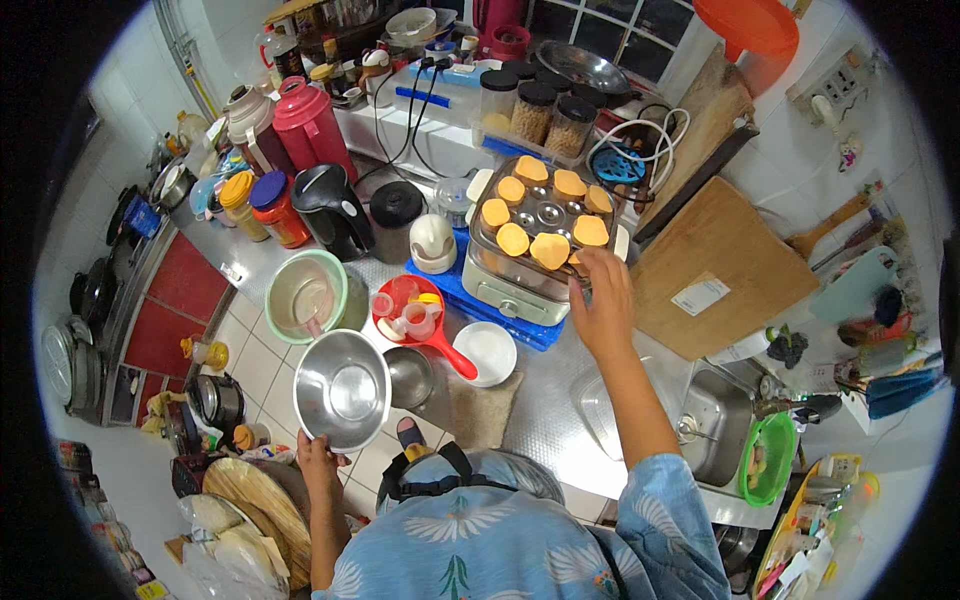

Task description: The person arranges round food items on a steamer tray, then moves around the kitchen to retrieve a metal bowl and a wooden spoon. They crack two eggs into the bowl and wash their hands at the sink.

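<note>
My left hand (320, 455) grips the rim of a stainless steel bowl (341, 390), which is tilted with its bare, shiny inside facing up. My right hand (604, 296) reaches to the front right corner of an electric steamer (517, 283). Its fingertips meet the edge of a small orange piece there; the fingers hide most of it, so whether they pinch it is unclear. Several thick orange slices (550, 250), like sweet potato, form a ring on the steamer's metal tray (550, 214). The steamer stands on a blue base (487, 300).
Left of the steamer are a red ladle-like container (448, 352) holding small cups, a white bowl (486, 354), a green basin (330, 262) and a black kettle (330, 210). A clear lid (592, 409) lies by the sink (712, 401). A wooden board (727, 262) leans at the right.
</note>
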The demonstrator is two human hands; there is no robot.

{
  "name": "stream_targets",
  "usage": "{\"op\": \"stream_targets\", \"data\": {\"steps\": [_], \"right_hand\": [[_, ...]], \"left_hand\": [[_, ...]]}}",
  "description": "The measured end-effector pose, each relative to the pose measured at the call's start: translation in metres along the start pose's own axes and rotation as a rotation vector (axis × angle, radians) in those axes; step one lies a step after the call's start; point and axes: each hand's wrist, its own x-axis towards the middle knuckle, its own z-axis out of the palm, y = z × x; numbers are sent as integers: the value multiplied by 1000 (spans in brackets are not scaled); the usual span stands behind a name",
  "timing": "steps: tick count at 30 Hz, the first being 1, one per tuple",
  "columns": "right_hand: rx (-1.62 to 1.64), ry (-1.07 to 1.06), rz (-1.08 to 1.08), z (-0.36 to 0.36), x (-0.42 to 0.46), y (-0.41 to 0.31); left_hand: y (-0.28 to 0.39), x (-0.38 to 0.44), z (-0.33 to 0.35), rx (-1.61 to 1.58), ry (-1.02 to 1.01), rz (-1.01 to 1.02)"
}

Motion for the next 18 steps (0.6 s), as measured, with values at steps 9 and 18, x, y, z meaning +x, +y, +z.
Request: {"op": "stream_targets", "data": {"steps": [9,18], "right_hand": [[-307,-192,-110,32,43,0],[510,163,321,4,56,3]], "left_hand": [[24,13,3,43,-161,-16],[17,14,13,34,-192,-49]]}}
